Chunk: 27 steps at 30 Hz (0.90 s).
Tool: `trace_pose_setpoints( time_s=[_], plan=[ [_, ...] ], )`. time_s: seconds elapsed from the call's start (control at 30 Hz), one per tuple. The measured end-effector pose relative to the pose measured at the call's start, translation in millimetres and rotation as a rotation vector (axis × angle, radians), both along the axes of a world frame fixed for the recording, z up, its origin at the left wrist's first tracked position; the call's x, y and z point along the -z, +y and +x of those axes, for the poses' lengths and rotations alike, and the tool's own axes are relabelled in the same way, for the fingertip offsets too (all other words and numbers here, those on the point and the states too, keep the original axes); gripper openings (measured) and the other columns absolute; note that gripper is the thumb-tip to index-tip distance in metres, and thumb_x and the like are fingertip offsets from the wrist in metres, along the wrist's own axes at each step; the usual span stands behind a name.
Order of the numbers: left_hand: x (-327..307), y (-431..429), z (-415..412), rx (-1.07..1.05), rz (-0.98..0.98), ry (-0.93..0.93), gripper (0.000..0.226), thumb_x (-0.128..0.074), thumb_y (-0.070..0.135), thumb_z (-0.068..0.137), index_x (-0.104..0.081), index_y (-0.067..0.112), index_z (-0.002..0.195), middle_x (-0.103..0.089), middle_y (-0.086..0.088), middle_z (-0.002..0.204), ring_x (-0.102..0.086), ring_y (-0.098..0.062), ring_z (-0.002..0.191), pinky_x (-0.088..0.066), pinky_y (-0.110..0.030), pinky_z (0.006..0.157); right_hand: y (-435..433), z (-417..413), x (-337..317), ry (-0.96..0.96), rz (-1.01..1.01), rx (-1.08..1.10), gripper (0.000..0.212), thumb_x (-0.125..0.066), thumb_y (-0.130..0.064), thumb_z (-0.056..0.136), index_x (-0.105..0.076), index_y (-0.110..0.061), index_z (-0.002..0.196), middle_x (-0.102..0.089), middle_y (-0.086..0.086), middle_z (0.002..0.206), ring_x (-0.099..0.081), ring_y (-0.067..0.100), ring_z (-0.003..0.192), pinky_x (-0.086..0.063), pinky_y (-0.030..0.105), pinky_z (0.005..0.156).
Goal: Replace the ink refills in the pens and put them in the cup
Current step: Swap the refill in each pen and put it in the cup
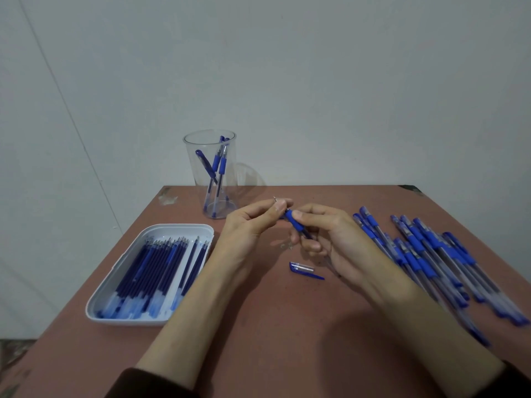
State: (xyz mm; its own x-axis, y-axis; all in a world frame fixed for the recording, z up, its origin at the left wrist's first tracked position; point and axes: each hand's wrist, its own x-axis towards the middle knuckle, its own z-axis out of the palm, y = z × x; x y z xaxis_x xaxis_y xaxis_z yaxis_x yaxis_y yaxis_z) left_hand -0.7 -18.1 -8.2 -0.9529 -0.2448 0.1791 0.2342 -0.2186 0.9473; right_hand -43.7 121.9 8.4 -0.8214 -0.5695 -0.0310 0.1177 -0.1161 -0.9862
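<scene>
My 2 hands meet over the middle of a reddish table [287, 326]. My right hand [330, 242] is closed around a blue pen [296, 224], thumb pressed on its grip. My left hand [253, 222] pinches the pen's metal tip [276, 200] between thumb and fingertips. A pen cap [301, 267] lies on the table at 6 o'clock from my hands. A clear cup [214, 173] holding a few pens stands at 11 o'clock. A white tray [120, 317] of refills [155, 268] sits at 8 o'clock. A pile of pens [431, 254] lies at 3 o'clock.
</scene>
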Motion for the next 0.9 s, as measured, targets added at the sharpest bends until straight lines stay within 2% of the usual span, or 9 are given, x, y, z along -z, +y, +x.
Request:
trace_pose_setpoints(
  time_s=[0.1, 0.2, 0.27, 0.33, 0.4, 0.5, 0.6, 0.77, 0.9],
  plan=[
    [-0.2, 2.4, -1.0, -0.020, -0.073, 0.016, 0.013, -0.064, 0.022, 0.082, -0.072, 0.017, 0.093, -0.074, 0.006, 0.085, -0.067, -0.002, 0.081, -0.050, -0.013, 0.068, -1.3, -1.7, -0.3, 0.024, -0.005, 0.051, 0.012, -0.056, -0.011, 0.090, -0.062, -0.009, 0.080, -0.059, 0.010, 0.062, -0.035, 0.010, 0.041, -0.026, 0.019, 0.038],
    [7.0, 0.8, -4.7, 0.015, -0.180, -0.061, 0.039, -0.078, 0.031, 0.074, -0.070, 0.018, 0.110, -0.073, 0.010, 0.100, -0.065, -0.005, 0.098, -0.048, -0.015, 0.078, 0.2, -7.5, -1.8, 0.068, -0.001, 0.161, 0.011, -0.057, -0.014, 0.090, -0.063, -0.010, 0.082, -0.061, 0.008, 0.062, -0.039, 0.012, 0.045, -0.024, 0.022, 0.042],
    [10.4, -1.7, -4.5, 0.012, -0.477, -0.114, 0.045, -0.082, 0.040, 0.068, -0.071, 0.026, 0.110, -0.070, 0.018, 0.099, -0.062, -0.001, 0.096, -0.045, -0.019, 0.083, 3.8, -11.7, -3.8, 0.058, -0.023, 0.226, 0.011, -0.057, -0.013, 0.090, -0.061, -0.010, 0.081, -0.062, 0.008, 0.063, -0.040, 0.013, 0.046, -0.025, 0.024, 0.043],
    [11.5, -3.0, -1.5, 0.038, -0.831, -0.110, 0.039, -0.080, 0.041, 0.071, -0.073, 0.029, 0.107, -0.068, 0.018, 0.097, -0.058, 0.009, 0.089, -0.041, -0.012, 0.078, 7.2, -14.3, -5.7, 0.039, -0.038, 0.271, 0.011, -0.056, -0.012, 0.091, -0.059, -0.010, 0.081, -0.062, 0.008, 0.062, -0.040, 0.013, 0.045, -0.025, 0.024, 0.043],
    [9.1, -2.4, 2.3, 0.135, -0.974, -0.096, 0.033, -0.079, 0.040, 0.073, -0.074, 0.027, 0.103, -0.066, 0.014, 0.094, -0.058, 0.009, 0.089, -0.043, -0.009, 0.079, 8.6, -16.0, -6.0, 0.029, -0.049, 0.299, 0.012, -0.055, -0.011, 0.091, -0.058, -0.010, 0.080, -0.062, 0.009, 0.061, -0.040, 0.013, 0.043, -0.026, 0.022, 0.041],
    [9.3, -2.5, 4.7, 0.228, -1.174, -0.074, 0.021, -0.076, 0.033, 0.077, -0.075, 0.028, 0.097, -0.066, 0.011, 0.101, -0.055, -0.001, 0.097, -0.042, -0.017, 0.088, 8.6, -16.3, -5.0, 0.026, -0.056, 0.308, 0.012, -0.056, -0.010, 0.091, -0.058, -0.010, 0.079, -0.062, 0.010, 0.062, -0.040, 0.013, 0.042, -0.027, 0.021, 0.038],
    [13.2, -5.4, 1.7, 0.174, -1.116, -0.067, 0.014, -0.077, 0.025, 0.077, -0.074, 0.027, 0.091, -0.069, 0.008, 0.095, -0.060, -0.005, 0.089, -0.047, -0.022, 0.084, 9.5, -15.8, -4.2, 0.096, -0.013, 0.330, 0.010, -0.057, -0.011, 0.091, -0.060, -0.010, 0.081, -0.062, 0.009, 0.062, -0.042, 0.013, 0.044, -0.030, 0.021, 0.039],
    [10.4, -10.4, -2.2, -0.172, -0.768, -0.054, 0.020, -0.077, 0.010, 0.075, -0.067, 0.027, 0.078, -0.067, 0.005, 0.075, -0.059, -0.002, 0.061, -0.047, -0.015, 0.062, 10.4, -15.3, 3.6, 0.582, 0.322, 0.400, 0.011, -0.066, -0.012, 0.083, -0.066, -0.023, 0.080, -0.066, 0.005, 0.068, -0.061, 0.025, 0.068, -0.049, 0.036, 0.065],
    [6.8, -14.6, -2.9, -0.272, -0.629, -0.038, 0.025, -0.078, 0.004, 0.074, -0.066, 0.026, 0.077, -0.066, 0.012, 0.073, -0.058, 0.004, 0.060, -0.044, -0.007, 0.059, 9.2, -15.0, 8.6, 0.786, 0.479, 0.407, 0.020, -0.065, -0.011, 0.081, -0.061, -0.030, 0.074, -0.061, -0.010, 0.066, -0.055, 0.009, 0.063, -0.045, 0.028, 0.062]
  ],
)
